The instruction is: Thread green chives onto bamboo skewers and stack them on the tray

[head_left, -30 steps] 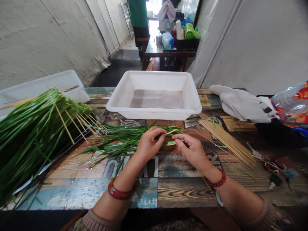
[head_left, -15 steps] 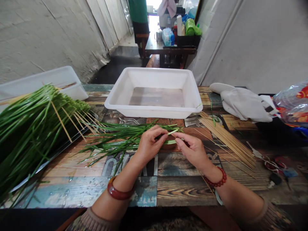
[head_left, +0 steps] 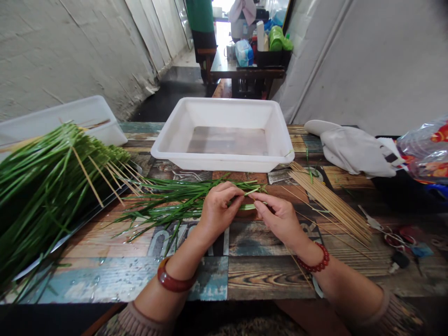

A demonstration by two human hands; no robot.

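My left hand (head_left: 221, 205) is closed, thumb and forefinger pinching a garlic chive (head_left: 251, 191) near its pale end. Opposite it, my right hand (head_left: 278, 215) is closed on a thin bamboo skewer (head_left: 301, 269), which runs back beneath the palm toward the table's front edge. The skewer's tip meets the chive between my fingertips; whether it has gone through, I cannot tell. Loose garlic chives (head_left: 171, 196) lie under and left of my left hand. Farther left, a big heap of skewered chives (head_left: 42, 182) rests on a metal tray, sticks poking out to the right.
A white plastic tub (head_left: 224, 163) stands behind my hands. Bamboo skewers (head_left: 331, 203) lie in a bundle at right, near keys (head_left: 399, 259) and a pale cap (head_left: 350, 147). Another white container (head_left: 105, 121) is behind the heap. A person's legs (head_left: 203, 37) show farther back.
My hands stay almost in place, with only a slight shift of the fingertips at the chive and skewer tip. Nothing else has visibly moved.
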